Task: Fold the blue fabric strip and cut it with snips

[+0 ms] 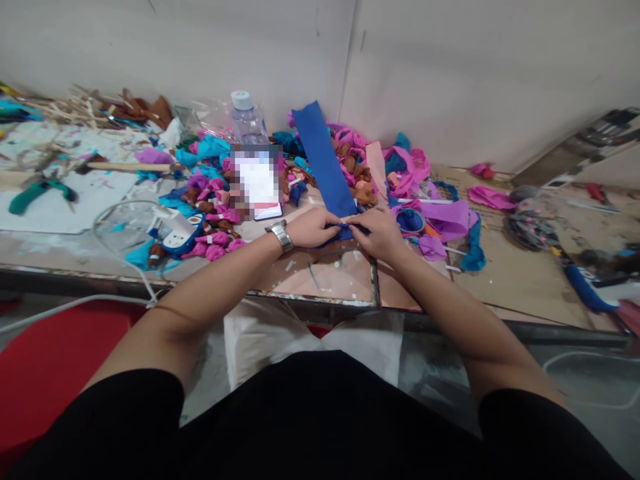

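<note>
Black shirt (330, 413) up close, and beyond it, over the bench (325, 273), the left hand (314, 228) pinches the blue strip's near end, thumb against fingers; right hand (377, 231) nips it just alongside! That blue strip (323, 157) slopes away across bunched scraps (215, 248) towards the wall (200, 53). Careful: one loose pinch could let it slip, a hard tug could drag scraps along. Behind the phone (267, 211), a see-through bottle (249, 123) stands capped; its contents, I can't tell.

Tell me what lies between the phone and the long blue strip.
In the head view, small bunched pieces of cloth, blue and brown among them, lie between the phone and the long blue strip.
</note>
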`<state>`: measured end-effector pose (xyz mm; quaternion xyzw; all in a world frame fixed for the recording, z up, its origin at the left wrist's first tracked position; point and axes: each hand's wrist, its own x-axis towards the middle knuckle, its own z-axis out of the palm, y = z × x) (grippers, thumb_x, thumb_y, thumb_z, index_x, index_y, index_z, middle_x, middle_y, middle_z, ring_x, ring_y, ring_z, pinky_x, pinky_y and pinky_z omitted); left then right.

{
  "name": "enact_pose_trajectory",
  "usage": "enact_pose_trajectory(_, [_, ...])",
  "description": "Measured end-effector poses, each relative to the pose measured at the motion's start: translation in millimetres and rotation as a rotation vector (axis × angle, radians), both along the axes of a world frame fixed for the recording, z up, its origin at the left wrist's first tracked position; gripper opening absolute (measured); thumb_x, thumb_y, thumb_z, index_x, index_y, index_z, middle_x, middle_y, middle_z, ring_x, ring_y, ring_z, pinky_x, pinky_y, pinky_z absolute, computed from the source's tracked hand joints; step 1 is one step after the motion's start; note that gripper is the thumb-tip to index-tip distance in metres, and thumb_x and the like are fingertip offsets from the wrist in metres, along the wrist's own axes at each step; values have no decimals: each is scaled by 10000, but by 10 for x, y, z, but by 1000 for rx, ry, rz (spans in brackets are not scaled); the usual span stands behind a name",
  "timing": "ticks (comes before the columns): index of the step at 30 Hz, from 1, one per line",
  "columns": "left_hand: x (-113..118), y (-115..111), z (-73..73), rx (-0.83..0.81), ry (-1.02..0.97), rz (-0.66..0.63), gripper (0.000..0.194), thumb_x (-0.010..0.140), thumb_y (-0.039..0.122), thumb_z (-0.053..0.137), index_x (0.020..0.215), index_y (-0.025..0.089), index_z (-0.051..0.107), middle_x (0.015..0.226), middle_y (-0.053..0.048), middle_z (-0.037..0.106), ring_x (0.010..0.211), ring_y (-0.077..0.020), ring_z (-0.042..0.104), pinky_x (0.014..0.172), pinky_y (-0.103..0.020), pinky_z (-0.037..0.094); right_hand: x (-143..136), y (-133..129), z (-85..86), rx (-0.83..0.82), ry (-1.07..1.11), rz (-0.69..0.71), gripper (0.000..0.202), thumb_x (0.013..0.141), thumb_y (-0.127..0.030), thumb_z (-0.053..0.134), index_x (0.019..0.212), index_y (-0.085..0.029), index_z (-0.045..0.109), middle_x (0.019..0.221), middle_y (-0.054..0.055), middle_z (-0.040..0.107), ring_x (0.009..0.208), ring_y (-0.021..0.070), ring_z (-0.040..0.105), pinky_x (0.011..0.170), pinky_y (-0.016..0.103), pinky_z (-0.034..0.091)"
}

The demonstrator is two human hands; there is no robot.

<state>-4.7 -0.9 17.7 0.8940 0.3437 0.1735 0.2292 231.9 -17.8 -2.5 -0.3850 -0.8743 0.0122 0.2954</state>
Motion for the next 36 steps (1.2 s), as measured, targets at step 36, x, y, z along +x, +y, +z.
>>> enact_pose_trajectory(36, [-135,312,-123,191,-559,654,663,1027,766,335,758,211,578,695,-35,530,698,-191,504,679,-334,360,125,131,20,98,438,-319,179,918,-315,660,955,-234,815,962,60,838,901,271,769,887,432,589])
